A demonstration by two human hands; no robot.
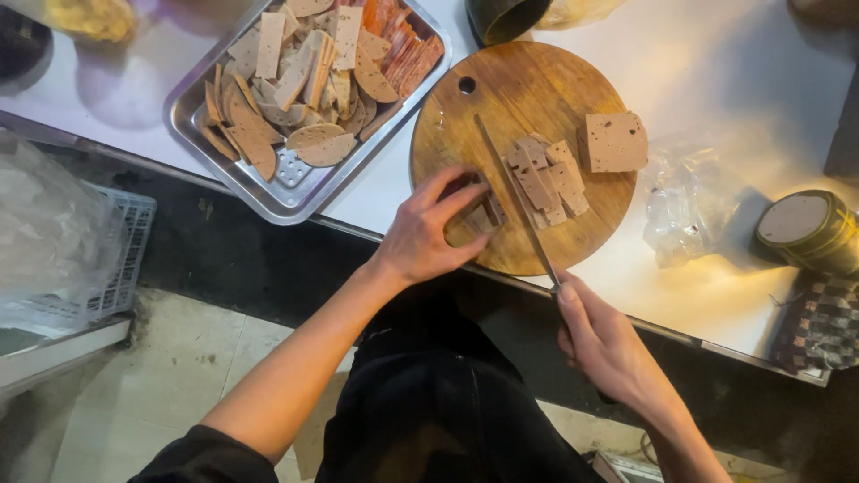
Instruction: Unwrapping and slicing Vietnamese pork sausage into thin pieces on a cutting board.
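A round wooden cutting board (528, 85) lies on the white table. On it are a square block of speckled sausage (614, 141) and a heap of cut slices (548, 179). My left hand (429, 231) presses down on a piece of the sausage (483, 215) at the board's near edge, fingers curled over it. My right hand (604, 344) grips the handle of a long thin knife (514, 192), whose blade runs across the board next to my left fingers and the slices.
A metal tray (288, 190) full of sliced sausage and orange-red slices stands left of the board. A crumpled clear plastic wrap (684, 210) and a cut sausage roll (801, 225) lie to the right. A dark bowl (506, 18) stands behind. A white plastic basket (121, 259) sits lower left.
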